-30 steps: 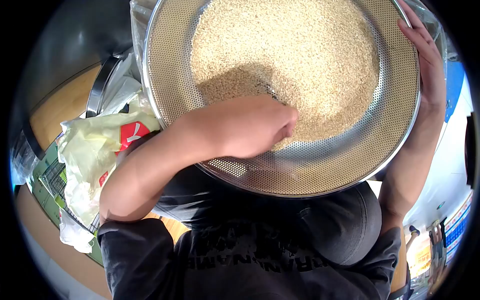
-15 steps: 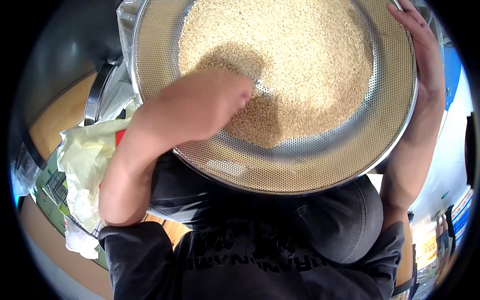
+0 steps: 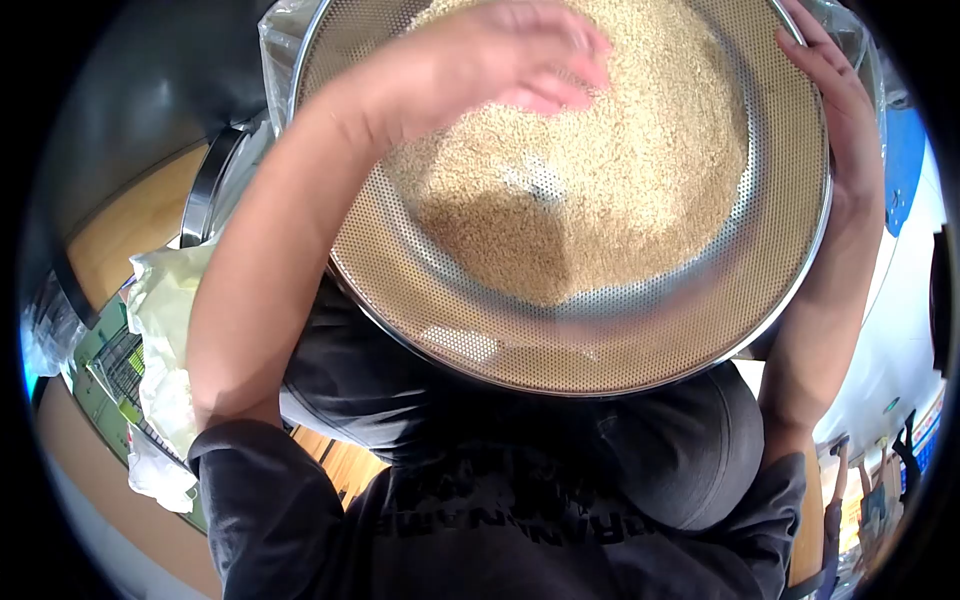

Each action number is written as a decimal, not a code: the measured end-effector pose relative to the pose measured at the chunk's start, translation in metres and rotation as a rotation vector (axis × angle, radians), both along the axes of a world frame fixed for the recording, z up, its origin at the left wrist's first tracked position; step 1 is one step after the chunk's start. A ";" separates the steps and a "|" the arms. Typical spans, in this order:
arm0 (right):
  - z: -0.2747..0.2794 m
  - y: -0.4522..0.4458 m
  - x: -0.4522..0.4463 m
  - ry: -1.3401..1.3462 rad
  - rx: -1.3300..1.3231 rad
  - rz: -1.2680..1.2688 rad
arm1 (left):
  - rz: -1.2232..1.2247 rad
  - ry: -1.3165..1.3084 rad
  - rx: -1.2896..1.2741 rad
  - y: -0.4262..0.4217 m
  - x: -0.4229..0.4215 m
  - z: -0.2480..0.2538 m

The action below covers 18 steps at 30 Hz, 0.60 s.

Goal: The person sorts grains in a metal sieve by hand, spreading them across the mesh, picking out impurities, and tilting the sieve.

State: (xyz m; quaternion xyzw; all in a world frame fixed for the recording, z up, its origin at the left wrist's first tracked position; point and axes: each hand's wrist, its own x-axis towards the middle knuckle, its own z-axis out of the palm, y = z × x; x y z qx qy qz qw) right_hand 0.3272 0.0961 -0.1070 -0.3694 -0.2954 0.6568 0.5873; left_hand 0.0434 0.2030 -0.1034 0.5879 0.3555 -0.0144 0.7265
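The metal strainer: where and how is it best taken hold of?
Probably by the rim at opposite sides, one hand coming from outside left, one from outside right. The strainer is wide and round, its edge offers a grip, and two-sided support should keep the grain level. The right hand grips the right side this way.

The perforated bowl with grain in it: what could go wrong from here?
The perforated bowl could tip: only the right hand grips it, and what supports it underneath is hidden. The left hand, blurred over the grain, might flick some over the edge. Fine bits might also slip through the holes onto the dark trousers.
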 end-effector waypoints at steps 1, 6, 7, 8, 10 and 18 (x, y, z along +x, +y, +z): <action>-0.001 0.001 0.001 0.000 0.003 0.002 | 0.151 -0.028 -0.003 0.010 0.003 -0.001; -0.001 0.000 0.004 -0.019 -0.092 -0.063 | -0.322 0.397 0.728 0.045 0.015 0.041; 0.000 -0.001 0.002 -0.020 -0.082 -0.062 | -0.318 0.397 0.737 0.038 0.014 0.038; 0.003 -0.002 0.000 -0.064 -0.089 -0.081 | -0.270 0.289 1.202 0.029 0.010 0.032; 0.005 -0.002 0.000 -0.107 -0.090 -0.104 | 0.128 0.183 0.501 0.019 0.021 0.020; -0.012 -0.004 0.014 -0.217 -0.167 -0.062 | -0.566 0.385 0.175 -0.016 0.001 0.023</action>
